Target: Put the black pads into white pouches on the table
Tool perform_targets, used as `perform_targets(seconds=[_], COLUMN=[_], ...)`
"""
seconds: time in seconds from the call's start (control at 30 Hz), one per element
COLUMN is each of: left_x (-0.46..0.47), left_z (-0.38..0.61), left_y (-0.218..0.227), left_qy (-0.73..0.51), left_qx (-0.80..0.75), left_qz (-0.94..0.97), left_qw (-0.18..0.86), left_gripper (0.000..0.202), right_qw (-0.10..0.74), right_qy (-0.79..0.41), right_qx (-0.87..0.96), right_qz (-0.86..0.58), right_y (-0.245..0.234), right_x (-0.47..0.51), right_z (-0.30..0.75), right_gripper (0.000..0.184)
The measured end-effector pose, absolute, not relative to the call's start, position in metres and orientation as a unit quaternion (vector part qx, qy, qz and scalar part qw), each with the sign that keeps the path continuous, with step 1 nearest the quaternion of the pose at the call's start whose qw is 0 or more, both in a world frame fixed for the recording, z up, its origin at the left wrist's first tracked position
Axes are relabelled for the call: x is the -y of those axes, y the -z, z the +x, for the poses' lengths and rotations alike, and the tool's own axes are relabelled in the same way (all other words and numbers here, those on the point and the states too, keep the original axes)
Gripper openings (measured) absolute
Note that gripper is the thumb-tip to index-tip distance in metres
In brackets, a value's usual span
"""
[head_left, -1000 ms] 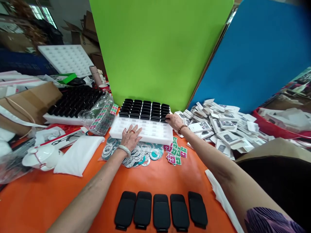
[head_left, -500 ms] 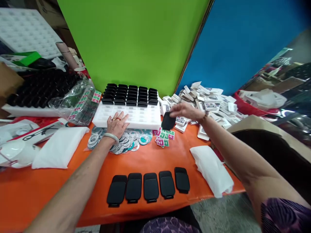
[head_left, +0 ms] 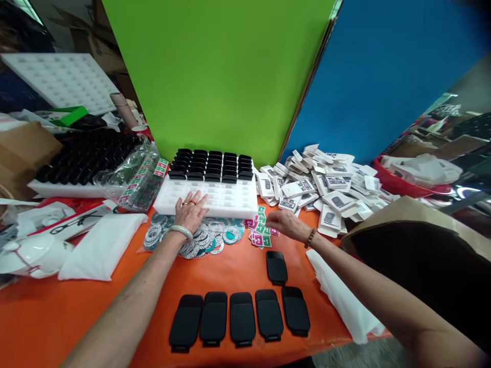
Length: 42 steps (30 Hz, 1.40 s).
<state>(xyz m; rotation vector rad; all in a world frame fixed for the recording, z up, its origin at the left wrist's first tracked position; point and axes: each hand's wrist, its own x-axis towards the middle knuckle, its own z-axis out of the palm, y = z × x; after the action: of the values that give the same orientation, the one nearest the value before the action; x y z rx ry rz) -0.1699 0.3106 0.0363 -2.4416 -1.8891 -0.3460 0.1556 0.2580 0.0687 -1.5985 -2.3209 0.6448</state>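
Note:
My left hand [head_left: 192,212] lies with spread fingers on the front of a white foam tray [head_left: 245,207]; rows of black flat devices [head_left: 215,166] stand in its back slots. Curled together, the fingers of my right hand [head_left: 287,225] are at the edge of a small pile of pink and green stickers [head_left: 262,236]. Whether anything is in them is hidden. Below that hand a single black device [head_left: 276,267] lies on the orange table. Several more black devices [head_left: 242,319] lie in a row along the front edge.
A bag of round labels [head_left: 203,237] sits before the tray. White small boxes [head_left: 333,189] are heaped at the back right. A white padded pouch [head_left: 103,245] lies left, another [head_left: 345,301] under my right forearm. An open carton [head_left: 414,214] stands right.
My right hand has let go of the black device, which now lies on the table above the front row. That hand is now by the stickers. My left hand stays on the tray.

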Motion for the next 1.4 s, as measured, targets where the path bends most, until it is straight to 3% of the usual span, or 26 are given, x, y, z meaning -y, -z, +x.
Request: perform_targets(seconds=[0.1,0.2,0.43,0.57,0.67,0.8,0.9,1.03,1.13,1.27,1.4], left_x=[-0.31,-0.309,-0.309,-0.309,-0.308,-0.308,-0.307,-0.307,-0.307,-0.308,-0.307], left_z=[-0.171,-0.172,-0.171,-0.169,-0.168,-0.168,-0.169,-0.169,-0.17,-0.171,-0.172], left_y=[-0.035,-0.033,-0.033,-0.033,-0.034,-0.035,-0.036,-0.036,-0.034,-0.03,-0.029], left_qy=[0.109,0.111,0.114,0.121,0.126,0.127,0.126,0.13,0.133,0.136,0.137], left_qx=[0.606,0.608,0.609,0.61,0.612,0.612,0.608,0.609,0.608,0.606,0.604], left_qz=[-0.788,-0.786,-0.784,-0.783,-0.781,-0.781,-0.784,-0.782,-0.783,-0.784,-0.785], left_qw=[0.024,0.031,0.021,0.01,0.003,-0.005,-0.006,0.0,0.003,0.012,0.02], left_gripper=[0.047,0.047,0.047,0.048,0.048,0.049,0.049,0.049,0.049,0.049,0.049], right_qw=[0.19,0.199,0.183,0.269,0.338,0.165,0.079,0.038,0.034,0.131,0.156], right_qy=[-0.112,-0.04,-0.05,-0.057,-0.196,-0.476,-0.521,-0.413,-0.274,-0.119,-0.019], right_qx=[0.803,0.797,0.804,0.785,0.789,0.768,0.738,0.77,0.834,0.841,0.827], right_qz=[-0.554,-0.569,-0.563,-0.555,-0.475,-0.395,-0.423,-0.485,-0.478,-0.511,-0.539], right_y=[-0.096,-0.108,-0.106,-0.14,-0.163,-0.131,-0.075,-0.042,-0.064,-0.112,-0.126], right_x=[-0.31,-0.357,-0.402,-0.392,-0.366,-0.3,-0.25,-0.224,-0.248,-0.32,-0.387], right_z=[0.116,0.072,0.034,0.055,0.079,0.103,0.111,0.112,0.101,0.063,0.009], right_gripper=[0.019,0.017,0.009,0.021,0.02,0.023,0.019,0.01,0.013,0.029,0.019])
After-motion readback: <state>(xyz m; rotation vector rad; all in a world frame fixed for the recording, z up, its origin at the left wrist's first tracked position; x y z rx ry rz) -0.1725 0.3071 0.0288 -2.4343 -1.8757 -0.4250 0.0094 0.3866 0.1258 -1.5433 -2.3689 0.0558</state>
